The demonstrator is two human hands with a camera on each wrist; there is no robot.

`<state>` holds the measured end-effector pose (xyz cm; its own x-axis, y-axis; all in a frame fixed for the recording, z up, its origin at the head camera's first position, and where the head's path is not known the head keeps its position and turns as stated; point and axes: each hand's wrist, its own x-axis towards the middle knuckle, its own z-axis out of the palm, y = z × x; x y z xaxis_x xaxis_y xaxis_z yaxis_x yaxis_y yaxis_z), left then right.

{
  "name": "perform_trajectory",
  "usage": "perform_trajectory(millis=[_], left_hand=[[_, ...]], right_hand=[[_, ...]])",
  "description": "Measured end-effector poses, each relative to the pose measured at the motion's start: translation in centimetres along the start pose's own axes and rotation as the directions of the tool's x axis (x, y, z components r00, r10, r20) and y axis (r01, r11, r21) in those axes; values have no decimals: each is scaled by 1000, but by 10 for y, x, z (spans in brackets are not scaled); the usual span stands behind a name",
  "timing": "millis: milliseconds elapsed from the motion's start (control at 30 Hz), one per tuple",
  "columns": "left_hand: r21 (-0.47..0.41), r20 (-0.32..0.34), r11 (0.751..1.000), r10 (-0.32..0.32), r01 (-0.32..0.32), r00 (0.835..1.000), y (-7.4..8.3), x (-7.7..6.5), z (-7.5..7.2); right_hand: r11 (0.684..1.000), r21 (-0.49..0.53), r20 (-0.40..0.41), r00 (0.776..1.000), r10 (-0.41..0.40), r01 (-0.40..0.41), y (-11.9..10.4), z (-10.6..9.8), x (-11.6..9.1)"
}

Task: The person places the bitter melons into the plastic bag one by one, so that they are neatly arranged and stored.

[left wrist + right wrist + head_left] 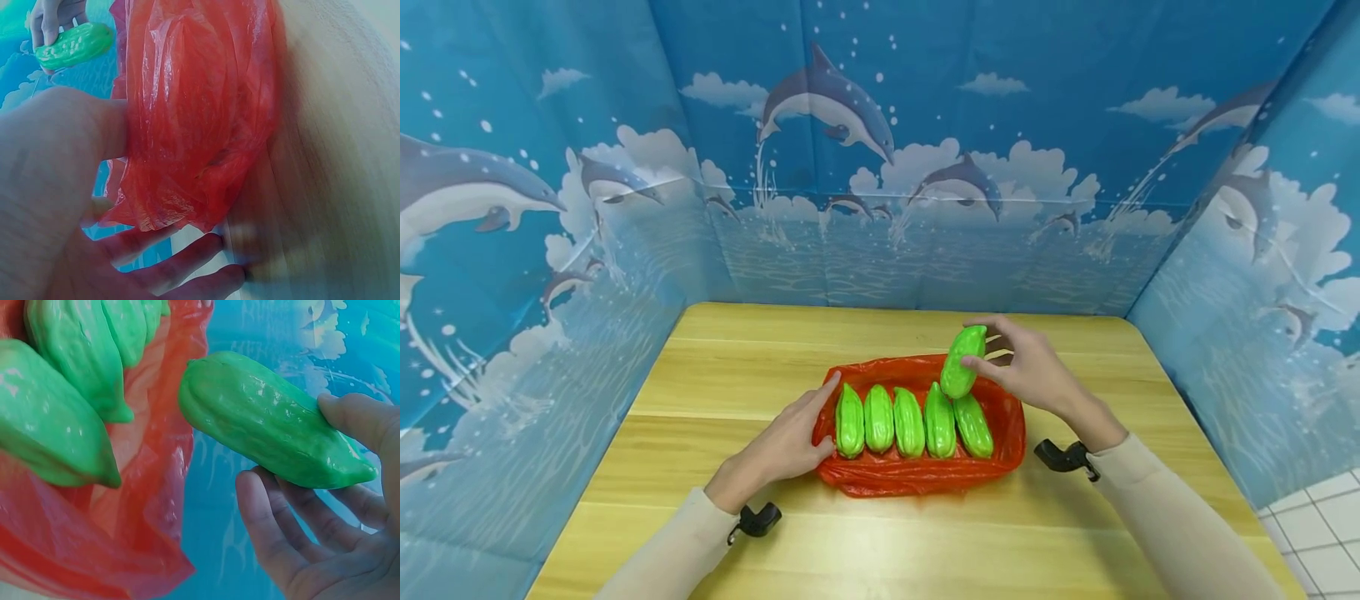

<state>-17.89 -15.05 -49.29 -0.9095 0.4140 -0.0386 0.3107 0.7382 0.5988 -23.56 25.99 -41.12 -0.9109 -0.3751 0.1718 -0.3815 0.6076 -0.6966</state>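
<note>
My right hand (1030, 367) holds a glossy green bitter melon (962, 362) between thumb and fingers, raised above the right part of a red plastic bag (917, 482). In the right wrist view, the held melon (269, 422) is tilted, its pointed end towards the palm. Inside the spread bag several similar bitter melons (879, 419) lie side by side in a row. At the bag's left end is my left hand (786, 437), thumb and index finger spread along it. The left wrist view shows the thumb against the red plastic (187, 112) and the other fingers extended below.
The bag lies on a light wooden table (715, 367). Behind the table and along both sides hangs a blue curtain (880, 250) printed with dolphins. A black wrist mount (1063, 457) sits on the right forearm, another mount (758, 521) on the left.
</note>
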Motion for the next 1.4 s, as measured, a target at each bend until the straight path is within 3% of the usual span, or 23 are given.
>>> perform_trajectory(millis=[167,800,1400], left_hand=[[-5,5,1000,-7,7,1000,-1,-1,2],[7,14,1000,-2,1,1000,3,2,-4],[9,18,1000,8,-8,1000,2,2,-3]], right_hand=[[1000,10,47,999,20,-21,-3,8,-2],[998,-10,108,992,58,-58,-7,29,-2],[980,124,194,973,128,-154,-13,43,-3]])
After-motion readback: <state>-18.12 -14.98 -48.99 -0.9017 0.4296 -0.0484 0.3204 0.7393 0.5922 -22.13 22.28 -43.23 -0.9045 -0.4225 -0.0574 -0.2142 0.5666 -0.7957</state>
